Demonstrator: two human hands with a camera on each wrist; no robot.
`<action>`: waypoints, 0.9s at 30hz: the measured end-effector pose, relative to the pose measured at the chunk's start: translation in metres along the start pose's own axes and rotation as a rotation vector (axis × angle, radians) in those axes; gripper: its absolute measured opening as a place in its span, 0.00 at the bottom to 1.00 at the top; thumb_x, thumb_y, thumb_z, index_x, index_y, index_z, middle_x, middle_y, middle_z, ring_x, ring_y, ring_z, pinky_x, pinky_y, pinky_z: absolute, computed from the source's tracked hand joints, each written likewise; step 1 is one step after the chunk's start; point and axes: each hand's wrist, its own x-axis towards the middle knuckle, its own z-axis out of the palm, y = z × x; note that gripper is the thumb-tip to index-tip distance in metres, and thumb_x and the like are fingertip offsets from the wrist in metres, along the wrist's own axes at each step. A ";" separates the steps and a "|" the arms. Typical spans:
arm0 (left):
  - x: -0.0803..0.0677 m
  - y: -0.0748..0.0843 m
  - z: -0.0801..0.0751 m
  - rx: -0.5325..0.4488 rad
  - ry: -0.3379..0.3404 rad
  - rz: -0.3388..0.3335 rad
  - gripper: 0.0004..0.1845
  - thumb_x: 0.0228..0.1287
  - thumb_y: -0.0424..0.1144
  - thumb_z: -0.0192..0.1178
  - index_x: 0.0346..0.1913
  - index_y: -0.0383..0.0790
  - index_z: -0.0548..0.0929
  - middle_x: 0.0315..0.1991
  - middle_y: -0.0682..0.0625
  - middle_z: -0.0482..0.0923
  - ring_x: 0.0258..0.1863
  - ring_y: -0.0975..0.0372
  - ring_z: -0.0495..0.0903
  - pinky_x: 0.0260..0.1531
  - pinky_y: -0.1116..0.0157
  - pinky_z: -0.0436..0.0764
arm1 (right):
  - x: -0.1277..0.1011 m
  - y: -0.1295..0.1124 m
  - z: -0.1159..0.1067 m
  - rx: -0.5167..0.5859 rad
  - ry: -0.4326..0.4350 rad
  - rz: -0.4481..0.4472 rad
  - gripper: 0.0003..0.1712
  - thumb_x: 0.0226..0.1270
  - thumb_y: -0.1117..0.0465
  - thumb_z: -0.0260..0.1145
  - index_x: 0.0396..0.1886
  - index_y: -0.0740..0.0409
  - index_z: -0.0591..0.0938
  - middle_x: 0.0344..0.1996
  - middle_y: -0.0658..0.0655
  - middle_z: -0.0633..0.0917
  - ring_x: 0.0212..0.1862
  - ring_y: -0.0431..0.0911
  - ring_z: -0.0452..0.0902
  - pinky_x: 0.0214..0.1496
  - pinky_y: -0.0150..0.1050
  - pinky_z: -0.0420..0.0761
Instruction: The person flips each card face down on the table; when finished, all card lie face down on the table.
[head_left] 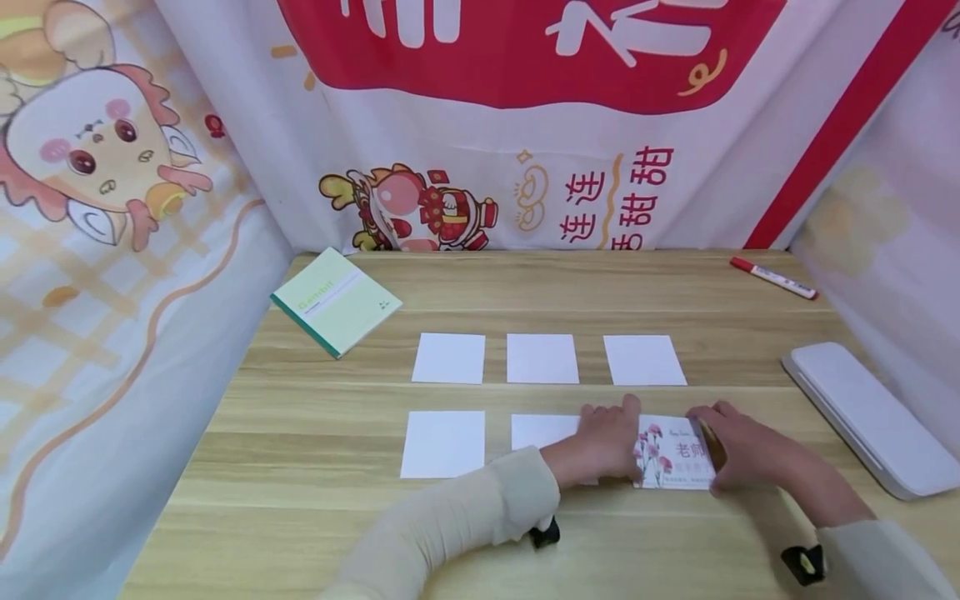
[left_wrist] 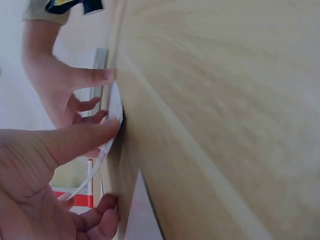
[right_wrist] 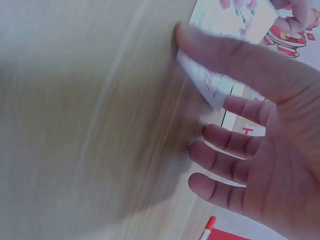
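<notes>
Wooden table [head_left: 315, 517]: we are holding a flowered card [head_left: 675, 454] near its front edge, at the right end of the near card row. Our left hand [head_left: 603, 446] is gripping the card's left edge, thumb and fingers curled around it. Our right hand [head_left: 738, 450] is pinching the right edge, thumb on top, other fingers loosely spread. Five blank cards [head_left: 448, 358] are lying face down alongside. A green notebook [head_left: 336, 302], red marker [head_left: 774, 277] and white case [head_left: 870, 417] are sitting further out.
</notes>
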 end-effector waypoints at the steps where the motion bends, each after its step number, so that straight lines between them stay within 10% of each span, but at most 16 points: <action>1: 0.000 0.000 -0.001 -0.028 0.000 -0.010 0.35 0.41 0.46 0.74 0.47 0.48 0.61 0.25 0.57 0.72 0.26 0.64 0.70 0.41 0.65 0.60 | 0.000 -0.001 0.001 0.031 0.002 -0.001 0.53 0.31 0.53 0.80 0.60 0.65 0.66 0.47 0.65 0.72 0.45 0.56 0.70 0.47 0.59 0.72; 6: 0.001 0.001 -0.007 -0.137 0.034 -0.041 0.30 0.50 0.42 0.69 0.52 0.49 0.61 0.24 0.57 0.75 0.23 0.66 0.72 0.43 0.65 0.62 | 0.000 -0.005 0.006 0.113 0.040 -0.018 0.46 0.43 0.61 0.76 0.60 0.76 0.64 0.38 0.60 0.76 0.39 0.51 0.70 0.44 0.51 0.73; 14: -0.001 0.000 -0.018 -0.538 0.071 0.035 0.31 0.53 0.34 0.65 0.57 0.44 0.61 0.20 0.57 0.78 0.16 0.67 0.72 0.20 0.72 0.69 | -0.013 -0.016 0.005 0.185 0.128 -0.056 0.45 0.56 0.56 0.69 0.65 0.74 0.59 0.36 0.56 0.80 0.36 0.46 0.74 0.38 0.43 0.76; 27: -0.008 0.010 -0.016 -0.943 0.062 0.097 0.21 0.64 0.42 0.56 0.60 0.50 0.66 0.28 0.56 0.81 0.30 0.64 0.80 0.33 0.70 0.74 | -0.040 -0.055 -0.010 0.456 0.269 -0.114 0.31 0.70 0.58 0.54 0.69 0.62 0.58 0.42 0.63 0.82 0.36 0.43 0.78 0.30 0.39 0.77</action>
